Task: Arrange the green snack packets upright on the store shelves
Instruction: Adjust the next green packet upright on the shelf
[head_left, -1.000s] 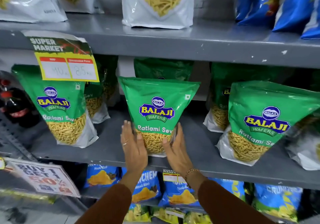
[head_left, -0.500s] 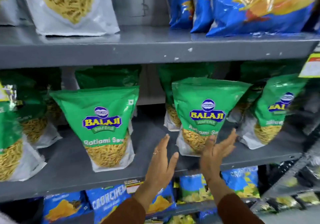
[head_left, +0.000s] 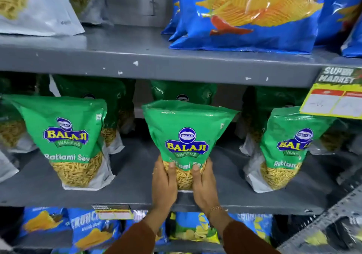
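Note:
A green Balaji Ratlami Sev packet [head_left: 186, 134] stands upright at the middle of the grey middle shelf [head_left: 133, 187]. My left hand [head_left: 163, 183] grips its lower left side and my right hand [head_left: 203, 185] grips its lower right side, thumbs on the front. Another green packet [head_left: 66, 136] stands upright to the left. A third green packet [head_left: 288, 147] leans at the right. More green packets [head_left: 182, 91] stand in a back row, partly hidden in shadow.
Blue chip bags [head_left: 246, 12] and white sev bags [head_left: 37, 8] fill the upper shelf. A yellow price tag [head_left: 333, 100] hangs from the upper shelf edge at right. Blue and green snack bags [head_left: 94, 232] fill the lower shelf. A small label [head_left: 112, 211] sits on the middle shelf's front edge.
My view has shifted right along the shelf. Both hands left the earlier packet, reached to the neighbouring packet on the right, and now clasp its base from both sides.

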The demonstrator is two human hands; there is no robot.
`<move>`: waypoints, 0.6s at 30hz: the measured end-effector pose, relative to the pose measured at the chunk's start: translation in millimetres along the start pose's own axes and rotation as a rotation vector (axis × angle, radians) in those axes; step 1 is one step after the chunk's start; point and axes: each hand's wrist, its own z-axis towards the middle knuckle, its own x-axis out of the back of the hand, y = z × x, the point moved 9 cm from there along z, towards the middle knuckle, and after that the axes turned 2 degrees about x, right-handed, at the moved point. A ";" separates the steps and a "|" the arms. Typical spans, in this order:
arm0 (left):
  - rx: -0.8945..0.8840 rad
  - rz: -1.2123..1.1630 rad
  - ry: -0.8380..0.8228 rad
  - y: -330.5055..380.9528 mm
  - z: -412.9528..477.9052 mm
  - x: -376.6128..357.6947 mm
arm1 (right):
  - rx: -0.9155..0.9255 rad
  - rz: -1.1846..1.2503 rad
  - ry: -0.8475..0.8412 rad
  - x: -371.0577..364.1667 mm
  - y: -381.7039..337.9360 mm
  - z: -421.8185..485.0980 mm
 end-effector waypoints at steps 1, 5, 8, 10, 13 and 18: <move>0.004 0.010 0.029 -1.5 -3.2 1.6 | 0.007 -0.002 -0.011 -0.2 -0.8 -1.3; 0.016 0.045 0.086 0.3 -13.3 4.5 | -0.001 0.019 -0.026 -0.3 1.4 -6.8; 0.028 0.056 0.079 1.4 -14.0 5.6 | -0.001 0.034 -0.034 -0.3 1.0 -6.6; 0.037 0.055 0.066 2.6 -13.0 5.4 | 0.003 0.027 -0.038 -0.9 -1.4 -5.6; 0.055 0.045 0.044 4.1 -10.6 2.8 | -0.004 0.028 -0.042 -1.8 -2.5 -4.1; 0.062 0.047 -0.002 6.9 -7.0 -1.8 | 0.001 0.022 -0.074 0.6 -6.6 0.3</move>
